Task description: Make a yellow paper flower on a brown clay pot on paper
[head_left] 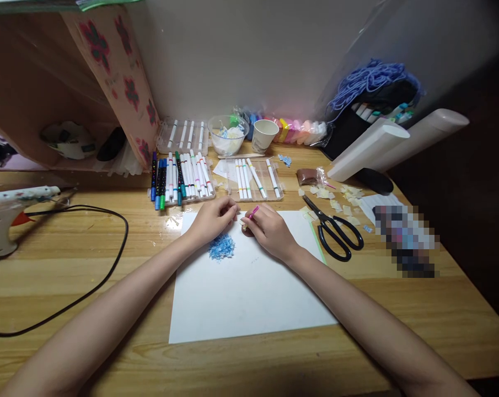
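Both my hands rest on a white paper sheet (pixel 249 286) lying on the wooden desk. My right hand (pixel 269 230) is closed round a pink-tipped pen (pixel 253 212), with a small brown lump (pixel 246 230) under its thumb. My left hand (pixel 214 218) has its fingers pinched together close to the pen tip; what they hold is too small to make out. A pile of blue shreds (pixel 221 247) lies on the paper just below my left hand.
Trays of markers (pixel 182 177) and pens (pixel 255 179) sit behind the paper. Black scissors (pixel 336 231) and yellow paper scraps (pixel 336 199) lie to the right. A glue gun (pixel 5 212) and its black cord (pixel 108 259) are at left. A bowl (pixel 227 134), a paper cup (pixel 264 135) and clay tubs (pixel 299 131) stand at the back.
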### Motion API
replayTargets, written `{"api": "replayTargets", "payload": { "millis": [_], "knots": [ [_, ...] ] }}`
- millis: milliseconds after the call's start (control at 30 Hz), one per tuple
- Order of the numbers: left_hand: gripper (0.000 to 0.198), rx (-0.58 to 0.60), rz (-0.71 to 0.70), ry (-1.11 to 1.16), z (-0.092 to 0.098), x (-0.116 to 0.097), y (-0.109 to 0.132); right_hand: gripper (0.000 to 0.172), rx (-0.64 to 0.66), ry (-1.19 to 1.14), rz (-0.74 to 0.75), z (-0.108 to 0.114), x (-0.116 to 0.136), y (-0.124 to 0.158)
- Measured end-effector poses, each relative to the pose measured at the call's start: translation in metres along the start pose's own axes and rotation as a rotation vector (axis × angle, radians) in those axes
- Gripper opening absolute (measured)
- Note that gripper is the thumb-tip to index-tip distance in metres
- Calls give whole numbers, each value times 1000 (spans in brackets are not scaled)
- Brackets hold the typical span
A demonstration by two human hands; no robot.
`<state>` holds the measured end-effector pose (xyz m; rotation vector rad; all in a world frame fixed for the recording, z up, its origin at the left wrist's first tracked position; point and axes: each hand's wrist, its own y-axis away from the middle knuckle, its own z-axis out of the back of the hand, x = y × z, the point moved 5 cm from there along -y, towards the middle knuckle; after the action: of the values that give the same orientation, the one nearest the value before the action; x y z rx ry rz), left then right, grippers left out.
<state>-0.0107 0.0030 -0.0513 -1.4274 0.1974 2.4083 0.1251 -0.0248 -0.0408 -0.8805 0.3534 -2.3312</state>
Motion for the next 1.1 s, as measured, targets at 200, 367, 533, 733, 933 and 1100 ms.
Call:
{"api": "replayTargets", "payload": {
  "millis": [200, 367, 533, 733, 933, 1100],
  "knots": [
    [20, -5, -12, -29, -1, 2, -1, 18, 2, 56, -3, -2, 2, -9],
    [19, -2, -4, 1, -1, 3, -1, 19, -34, -68, -92, -1, -2, -9],
    [17, 37, -35, -33, -2, -3, 1, 24, -114, -165, -259, -2, -15, -1],
    [32, 138, -205, -180, -6, -17, 6, 24, -164, -227, -348, -1, -21, 3],
    [28, 178, -236, -220, -6, -17, 7, 21, -120, -159, -130, 2, -6, -1],
    [26, 173, -236, -192, -6, -15, 7, 17, -103, -111, -55, 1, -2, -2]
  ]
}}
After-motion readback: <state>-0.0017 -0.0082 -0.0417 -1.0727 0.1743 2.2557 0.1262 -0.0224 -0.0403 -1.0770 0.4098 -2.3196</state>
